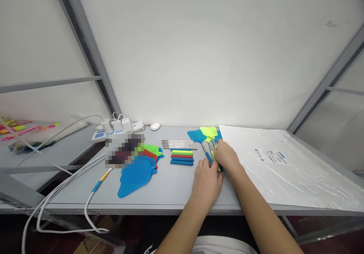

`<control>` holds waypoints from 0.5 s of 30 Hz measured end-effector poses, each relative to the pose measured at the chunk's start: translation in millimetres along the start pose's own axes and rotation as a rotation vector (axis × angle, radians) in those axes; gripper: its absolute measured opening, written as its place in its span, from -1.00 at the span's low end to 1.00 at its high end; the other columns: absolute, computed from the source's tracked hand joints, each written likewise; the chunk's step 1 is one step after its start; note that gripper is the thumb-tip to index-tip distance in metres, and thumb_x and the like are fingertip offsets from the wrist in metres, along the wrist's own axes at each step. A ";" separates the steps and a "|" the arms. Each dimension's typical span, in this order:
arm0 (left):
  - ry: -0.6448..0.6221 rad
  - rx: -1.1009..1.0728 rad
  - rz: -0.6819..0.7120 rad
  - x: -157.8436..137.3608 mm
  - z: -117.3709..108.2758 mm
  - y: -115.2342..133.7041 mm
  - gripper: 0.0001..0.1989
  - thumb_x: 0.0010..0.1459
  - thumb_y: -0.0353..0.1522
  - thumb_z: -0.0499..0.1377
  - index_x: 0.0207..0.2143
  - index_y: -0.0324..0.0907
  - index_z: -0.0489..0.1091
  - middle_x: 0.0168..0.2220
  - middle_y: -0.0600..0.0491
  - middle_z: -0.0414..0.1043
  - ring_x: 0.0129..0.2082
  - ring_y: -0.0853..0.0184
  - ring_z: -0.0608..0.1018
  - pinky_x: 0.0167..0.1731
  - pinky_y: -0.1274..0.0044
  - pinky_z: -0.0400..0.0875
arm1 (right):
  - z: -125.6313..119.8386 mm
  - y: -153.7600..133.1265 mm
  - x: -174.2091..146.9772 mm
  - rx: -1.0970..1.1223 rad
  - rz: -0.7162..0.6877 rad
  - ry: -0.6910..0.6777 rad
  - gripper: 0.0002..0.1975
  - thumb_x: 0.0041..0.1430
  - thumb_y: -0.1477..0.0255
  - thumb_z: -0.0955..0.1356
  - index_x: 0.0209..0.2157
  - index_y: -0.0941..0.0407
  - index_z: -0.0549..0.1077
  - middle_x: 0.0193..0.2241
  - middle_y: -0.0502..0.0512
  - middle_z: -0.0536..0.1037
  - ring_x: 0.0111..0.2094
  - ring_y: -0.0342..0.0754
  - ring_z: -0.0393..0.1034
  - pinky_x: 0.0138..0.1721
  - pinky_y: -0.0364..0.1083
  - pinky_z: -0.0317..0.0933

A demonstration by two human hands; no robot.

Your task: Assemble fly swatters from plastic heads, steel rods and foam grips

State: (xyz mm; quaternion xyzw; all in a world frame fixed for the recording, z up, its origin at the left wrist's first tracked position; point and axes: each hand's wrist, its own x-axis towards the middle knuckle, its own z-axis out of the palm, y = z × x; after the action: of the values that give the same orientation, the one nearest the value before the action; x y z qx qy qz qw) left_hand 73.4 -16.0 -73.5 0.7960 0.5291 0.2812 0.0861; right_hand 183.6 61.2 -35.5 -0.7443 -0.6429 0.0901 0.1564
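Assembled fly swatters lie together, with a yellow-green head over blue heads. Their metal shafts and their blue and yellow-green handles point toward me. My left hand is closed around the lower ends of the handles. On their right side, my right hand is closed on the handles higher up. The fingers partly hide which handle each hand grips. Left of my hands lie loose coloured handle grips in a stack, with a row of metal rods behind them.
Loose swatter heads in blue, red and green fan out on the left. Behind them are a power strip with chargers, white cables and a white round device. A plastic-wrapped white sheet covers the right side.
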 end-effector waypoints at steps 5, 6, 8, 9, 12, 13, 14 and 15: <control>-0.009 -0.033 0.002 -1.0 -3.4 -1.5 -0.79 0.26 -0.31 0.06 -0.09 -0.15 0.35 -0.17 -0.08 0.28 -0.11 0.12 0.33 -0.12 0.31 0.29 | 2.4 5.3 -10.2 0.018 -0.061 -0.055 -0.72 0.29 0.47 0.17 0.00 0.19 0.30 -0.16 0.25 0.53 -0.17 0.03 0.46 -0.27 -0.12 0.15; -0.012 -0.040 0.005 -1.3 -3.9 -2.2 -0.79 0.27 -0.30 0.05 -0.08 -0.15 0.35 -0.16 -0.07 0.28 -0.12 0.13 0.33 -0.12 0.31 0.29 | 2.8 6.2 -12.8 0.018 -0.065 -0.057 -0.71 0.30 0.46 0.17 0.02 0.18 0.30 -0.17 0.24 0.54 -0.18 0.03 0.46 -0.28 -0.12 0.15; -0.016 -0.049 0.010 -2.2 -5.1 -3.6 -0.78 0.28 -0.30 0.04 -0.07 -0.15 0.34 -0.16 -0.07 0.29 -0.12 0.14 0.34 -0.12 0.32 0.29 | 3.6 7.5 -18.0 0.008 -0.066 -0.054 -0.69 0.30 0.44 0.17 0.04 0.17 0.29 -0.19 0.24 0.55 -0.20 0.04 0.47 -0.29 -0.11 0.15; -0.018 -0.054 0.011 -2.8 -5.7 -4.2 -0.78 0.28 -0.30 0.04 -0.07 -0.15 0.34 -0.15 -0.07 0.29 -0.12 0.14 0.34 -0.12 0.32 0.29 | 4.1 7.8 -20.3 -0.001 -0.065 -0.050 -0.69 0.30 0.43 0.16 0.04 0.17 0.30 -0.20 0.24 0.56 -0.21 0.05 0.47 -0.30 -0.10 0.14; -0.028 -0.082 0.013 -5.0 -8.2 -4.7 -0.78 0.27 -0.31 0.05 -0.07 -0.14 0.35 -0.15 -0.08 0.31 -0.11 0.13 0.36 -0.11 0.32 0.29 | 6.0 8.0 -26.4 -0.030 -0.066 -0.038 -0.67 0.31 0.43 0.15 0.06 0.15 0.30 -0.22 0.24 0.57 -0.24 0.07 0.48 -0.32 -0.08 0.13; -0.032 -0.097 0.013 -6.1 -9.4 -4.6 -0.77 0.27 -0.32 0.05 -0.06 -0.14 0.35 -0.15 -0.08 0.32 -0.11 0.13 0.36 -0.10 0.32 0.29 | 6.7 8.0 -28.1 -0.039 -0.068 -0.035 -0.67 0.31 0.43 0.14 0.06 0.14 0.30 -0.22 0.24 0.57 -0.24 0.07 0.48 -0.33 -0.08 0.13; -0.036 -0.114 0.015 -7.5 -11.0 -4.5 -0.76 0.27 -0.32 0.05 -0.04 -0.13 0.35 -0.14 -0.09 0.33 -0.10 0.13 0.37 -0.10 0.32 0.29 | 7.3 7.9 -29.5 -0.046 -0.071 -0.031 -0.66 0.31 0.43 0.14 0.07 0.14 0.30 -0.22 0.24 0.58 -0.24 0.07 0.48 -0.33 -0.08 0.12; -0.039 -0.134 0.019 -9.4 -13.1 -4.7 -0.75 0.27 -0.32 0.06 -0.03 -0.13 0.35 -0.13 -0.09 0.34 -0.09 0.13 0.37 -0.09 0.31 0.29 | 7.7 7.7 -30.7 -0.053 -0.073 -0.029 -0.66 0.31 0.43 0.14 0.07 0.14 0.30 -0.22 0.24 0.58 -0.24 0.07 0.48 -0.33 -0.08 0.12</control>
State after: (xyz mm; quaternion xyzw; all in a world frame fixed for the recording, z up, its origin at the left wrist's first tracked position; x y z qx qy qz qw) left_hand 59.9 -24.5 -68.1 0.7987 0.4998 0.3012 0.1470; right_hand 183.3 30.8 -47.4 -0.7229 -0.6740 0.0781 0.1305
